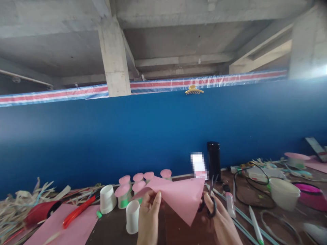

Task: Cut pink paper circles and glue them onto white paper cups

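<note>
A sheet of pink paper (178,197) is held up over the brown table, its lower right corner hanging down. My left hand (150,214) pinches the sheet at its left side between thumb and fingers. In my right hand (219,217) are black-handled scissors (212,190), fingers in the loops, blades pointing up beside the paper's right edge. Whether the blades touch the paper I cannot tell. Close to my left hand stands a white paper cup (133,216), with another white cup (107,199) farther left. Behind the sheet are several cups topped with pink paper discs (123,191).
At left lie a pink sheet (68,228), a red-handled tool (78,211) and a heap of pale strips (12,211). On the right are a black bottle (214,160), a glue bottle (230,204), a white pen (256,224) and a white bucket (284,194). A blue partition (153,136) rises behind.
</note>
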The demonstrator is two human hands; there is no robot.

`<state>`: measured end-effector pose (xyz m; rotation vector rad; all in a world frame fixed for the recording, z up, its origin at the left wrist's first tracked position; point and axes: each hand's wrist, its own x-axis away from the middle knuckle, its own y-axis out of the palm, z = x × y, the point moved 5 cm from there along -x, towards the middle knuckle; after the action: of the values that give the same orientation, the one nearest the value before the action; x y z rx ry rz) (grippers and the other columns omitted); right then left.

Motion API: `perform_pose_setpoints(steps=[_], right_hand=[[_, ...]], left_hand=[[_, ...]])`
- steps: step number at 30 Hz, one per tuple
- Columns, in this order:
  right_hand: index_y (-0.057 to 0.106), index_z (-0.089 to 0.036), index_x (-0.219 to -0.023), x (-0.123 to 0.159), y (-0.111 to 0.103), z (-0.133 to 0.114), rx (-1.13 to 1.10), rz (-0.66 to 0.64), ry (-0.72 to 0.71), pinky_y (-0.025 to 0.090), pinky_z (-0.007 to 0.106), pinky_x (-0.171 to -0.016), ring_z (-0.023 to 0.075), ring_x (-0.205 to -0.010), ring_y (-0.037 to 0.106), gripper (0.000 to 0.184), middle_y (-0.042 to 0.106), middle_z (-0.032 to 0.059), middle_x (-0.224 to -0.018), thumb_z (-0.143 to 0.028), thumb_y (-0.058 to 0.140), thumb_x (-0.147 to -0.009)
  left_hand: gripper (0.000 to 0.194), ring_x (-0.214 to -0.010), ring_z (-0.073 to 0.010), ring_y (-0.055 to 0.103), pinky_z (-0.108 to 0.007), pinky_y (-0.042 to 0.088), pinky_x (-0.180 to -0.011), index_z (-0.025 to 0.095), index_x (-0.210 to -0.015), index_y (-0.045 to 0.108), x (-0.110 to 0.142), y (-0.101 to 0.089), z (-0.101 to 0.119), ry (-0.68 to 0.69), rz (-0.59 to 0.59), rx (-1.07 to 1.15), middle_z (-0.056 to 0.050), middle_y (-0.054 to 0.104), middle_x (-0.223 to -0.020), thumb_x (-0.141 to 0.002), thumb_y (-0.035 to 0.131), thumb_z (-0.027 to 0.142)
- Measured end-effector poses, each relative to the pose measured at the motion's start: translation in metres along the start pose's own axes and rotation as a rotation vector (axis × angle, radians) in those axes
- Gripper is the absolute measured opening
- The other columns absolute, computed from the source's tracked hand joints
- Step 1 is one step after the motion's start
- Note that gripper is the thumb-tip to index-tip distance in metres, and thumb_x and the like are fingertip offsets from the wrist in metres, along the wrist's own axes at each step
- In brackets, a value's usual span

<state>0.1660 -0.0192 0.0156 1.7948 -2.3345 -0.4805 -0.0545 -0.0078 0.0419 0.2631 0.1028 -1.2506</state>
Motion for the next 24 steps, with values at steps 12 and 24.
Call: perform_pose_setpoints(steps=[12,24], right_hand=[[0.069,-0.022,-0.091,-0.01,-0.012,-0.005,-0.069,0.055,0.063,0.053,0.026,-0.058,0.0224,-0.073,0.068,0.036,0.074,0.0038,-0.084,-0.04,0.078,-0.06],[0.062,-0.025,-0.114,0.009,-0.009,-0.036,-0.102,0.064,-0.055,0.051,0.024,-0.057,0.0215,-0.073,0.066,0.057,0.073,0.0024,-0.091,-0.05,0.073,-0.063]], left_hand=[[0.033,-0.051,-0.0132,0.058,-0.022,0.044,-0.046,0.014,-0.092,0.061,0.037,0.058,-0.057,-0.749,-0.211,0.655,-0.004,0.065,-0.069,-0.071,0.069,0.038],[0.029,-0.06,-0.0212,0.064,-0.026,0.051,-0.054,0.014,-0.06,0.065,0.039,0.049,-0.038,-0.417,-0.296,0.434,-0.005,0.059,-0.047,-0.074,0.067,0.039]])
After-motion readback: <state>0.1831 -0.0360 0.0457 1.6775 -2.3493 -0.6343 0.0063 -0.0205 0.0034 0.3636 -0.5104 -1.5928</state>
